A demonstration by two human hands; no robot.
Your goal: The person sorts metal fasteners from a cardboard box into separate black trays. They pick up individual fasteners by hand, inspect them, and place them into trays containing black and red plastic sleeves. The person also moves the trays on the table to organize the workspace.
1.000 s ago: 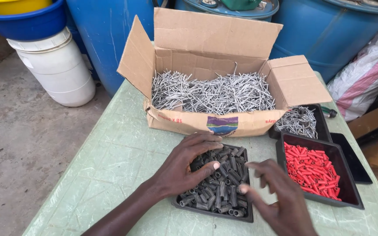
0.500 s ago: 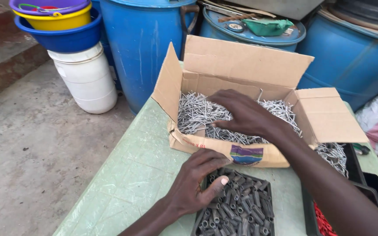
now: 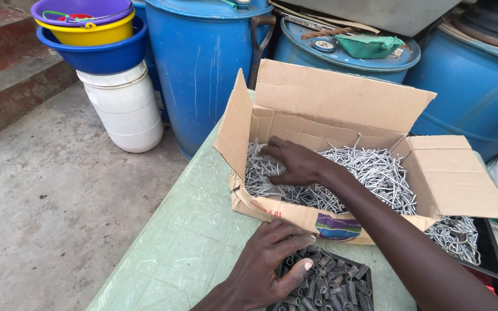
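A view looking down at a pale green textured desk with two bare hands at work. The right hand reaches across into an open brown cardboard box and rests on a heap of thin silver metal screws that fills it. Its fingers are curled down into the left part of the heap; whether they have closed on any screws cannot be told. The left hand lies at the near edge of the desk, just in front of the box, palm down on the rim of a shallow black tray filled with short dark grey plastic wall plugs. Its fingers are loosely bent and spread, the thumb touching the plugs, gripping nothing visible. To the right of the box, more silver screws lie in another black tray. Behind the desk stand large blue plastic barrels. On the concrete floor to the left is a white plastic bucket with blue, yellow and purple basins stacked on it.
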